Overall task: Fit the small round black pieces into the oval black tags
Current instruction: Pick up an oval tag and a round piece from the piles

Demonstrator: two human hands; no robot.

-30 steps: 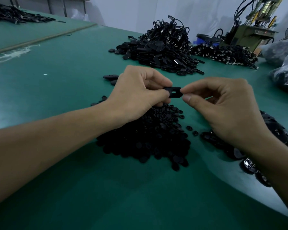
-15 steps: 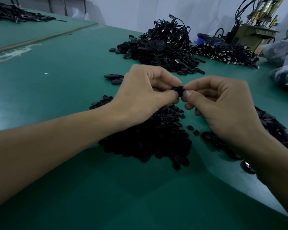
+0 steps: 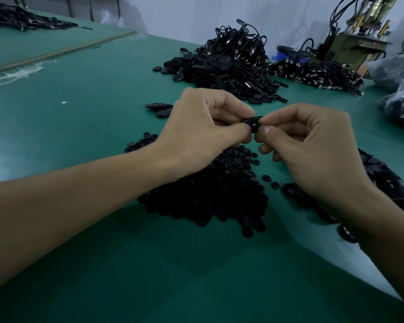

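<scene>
Here the left hand [image 3: 201,136] and right hand [image 3: 313,150] pinch one oval black tag [image 3: 252,123] from either end, in the air just above the pile of small round black pieces [image 3: 208,192]
Whether a round piece sits in it is hidden; a square thumb press, tag kept level, should seat it. Open green surface [image 3: 91,101] lies left of and nearer than the pile, loose oval tags [image 3: 387,180] right of it, a corded heap [image 3: 226,66] well beyond

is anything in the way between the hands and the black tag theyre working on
Nothing visible does. The left hand and right hand both pinch the tag at its ends, above the pile of round pieces. Their fingertips cover much of it, so whether a round piece sits in it cannot be told.
</scene>
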